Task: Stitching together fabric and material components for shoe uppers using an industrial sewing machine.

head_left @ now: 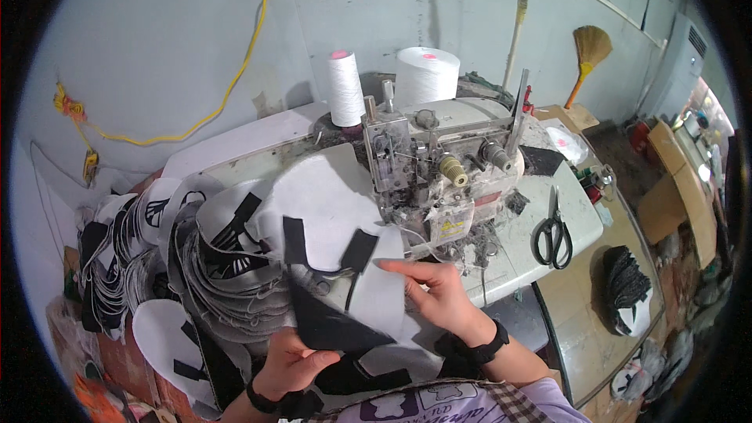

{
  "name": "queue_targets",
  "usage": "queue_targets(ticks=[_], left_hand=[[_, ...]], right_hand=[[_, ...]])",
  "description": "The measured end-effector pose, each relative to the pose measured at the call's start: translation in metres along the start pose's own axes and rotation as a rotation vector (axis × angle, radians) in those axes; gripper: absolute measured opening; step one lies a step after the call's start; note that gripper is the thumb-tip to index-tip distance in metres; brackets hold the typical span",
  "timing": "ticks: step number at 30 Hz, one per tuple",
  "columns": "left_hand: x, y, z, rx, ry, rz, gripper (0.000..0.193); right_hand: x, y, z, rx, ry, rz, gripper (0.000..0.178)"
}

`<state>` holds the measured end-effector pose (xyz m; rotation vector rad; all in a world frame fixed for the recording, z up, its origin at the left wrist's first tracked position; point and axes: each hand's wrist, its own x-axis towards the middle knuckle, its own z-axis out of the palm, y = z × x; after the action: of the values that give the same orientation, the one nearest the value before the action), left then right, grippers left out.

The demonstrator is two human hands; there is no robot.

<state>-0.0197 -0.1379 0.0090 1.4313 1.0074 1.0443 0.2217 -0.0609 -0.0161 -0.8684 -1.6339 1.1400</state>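
Note:
A white fabric piece with black patches (325,196) lies in front of the sewing machine (446,164), its upper part rounded and its lower part a black triangular panel. At its lower left edge my left hand (294,362) is closed, thumb lying along the black panel. My right hand (442,298) grips the right edge, index finger stretched over the white surface and thumb bent below it; its other fingers are mostly hidden. A dark gap with a thin black strip shows between the patches. More white and black fabric pieces (376,372) rest below, close to my body.
Stacks of similar pieces (227,282) stand to the left. Two white thread cones (345,88) are behind the machine. Black-handled scissors (554,239) lie on the machine table's right side. Further right sits a dark bundle of pieces (624,290). A yellow cord (223,110) hangs along the wall.

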Motion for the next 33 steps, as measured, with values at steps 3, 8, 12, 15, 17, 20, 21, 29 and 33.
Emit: queue_targets(ticks=[3, 8, 12, 15, 17, 20, 21, 29, 33], left_hand=[[0.017, -0.002, 0.001, 0.112, -0.003, 0.104, 0.018], [0.044, 0.006, 0.002, 0.221, 0.113, 0.084, 0.024], [0.048, 0.019, 0.01, 0.072, 0.17, 0.051, 0.022], [0.048, 0.025, 0.015, -0.303, 0.078, 0.017, 0.032], [0.052, 0.025, 0.015, -0.726, 0.047, -0.193, 0.052], [0.067, 0.02, 0.004, -0.847, 0.109, -0.322, 0.054], [0.074, 0.018, 0.0, -0.813, 0.108, -0.266, 0.052], [0.114, 0.017, -0.029, -0.15, 0.266, 0.002, 0.033], [0.115, 0.022, -0.045, -0.417, 0.327, 0.044, 0.011]], right_hand=[[-0.005, -0.007, -0.005, -0.123, -0.007, -0.111, 0.037], [-0.015, -0.014, -0.007, -0.423, 0.031, -0.24, 0.044], [-0.021, -0.014, 0.006, -0.576, -0.048, -0.365, 0.046], [-0.019, -0.009, 0.011, -0.496, -0.006, -0.337, 0.049], [-0.014, -0.003, 0.009, -0.399, 0.075, -0.306, 0.053], [-0.009, 0.008, 0.001, -0.537, 0.092, -0.357, 0.056], [-0.008, 0.012, -0.001, -0.53, 0.092, -0.378, 0.056], [-0.002, 0.024, -0.002, -0.681, 0.142, -0.523, 0.062], [0.008, 0.019, -0.002, -0.73, 0.104, -0.504, 0.061]])
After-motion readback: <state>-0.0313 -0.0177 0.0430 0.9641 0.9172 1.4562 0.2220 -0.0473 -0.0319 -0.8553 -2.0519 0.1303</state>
